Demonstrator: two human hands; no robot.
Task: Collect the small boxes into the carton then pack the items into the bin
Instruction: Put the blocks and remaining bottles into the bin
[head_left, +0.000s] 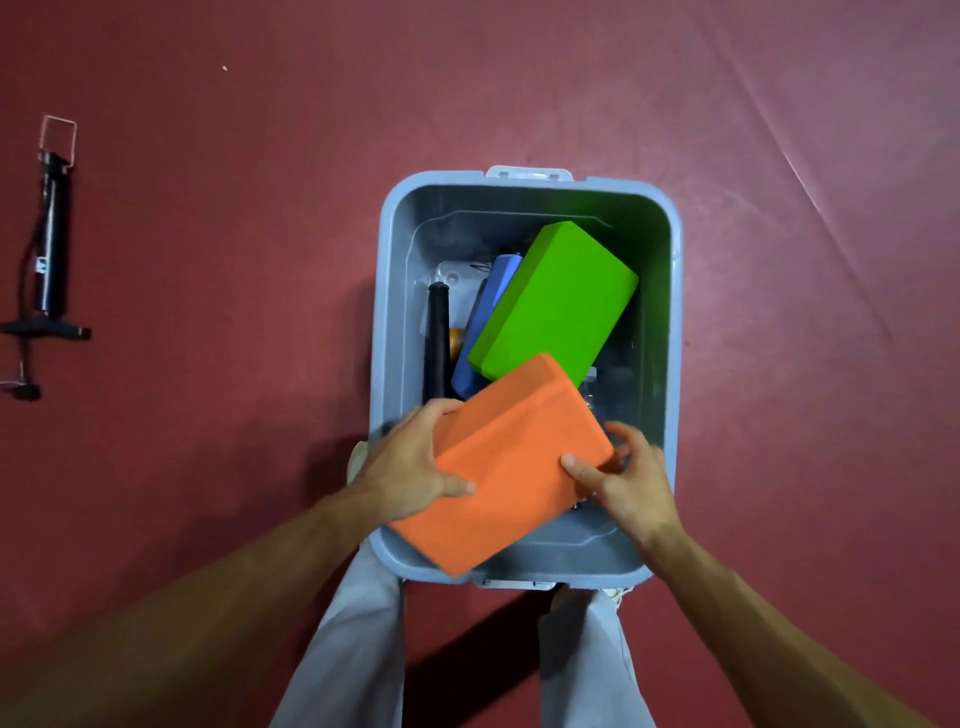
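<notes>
A grey plastic bin stands on the red floor in front of me. Both hands hold an orange foam block, tilted over the near end of the bin. My left hand grips its left edge and my right hand grips its right corner. Deeper inside the bin, a green foam block leans at an angle on a blue block. A black cylinder lies along the bin's left wall. Other small items underneath are mostly hidden.
A black hand pump with a hose lies on the red floor mat at the far left. My legs in light grey trousers stand at the bin's near edge.
</notes>
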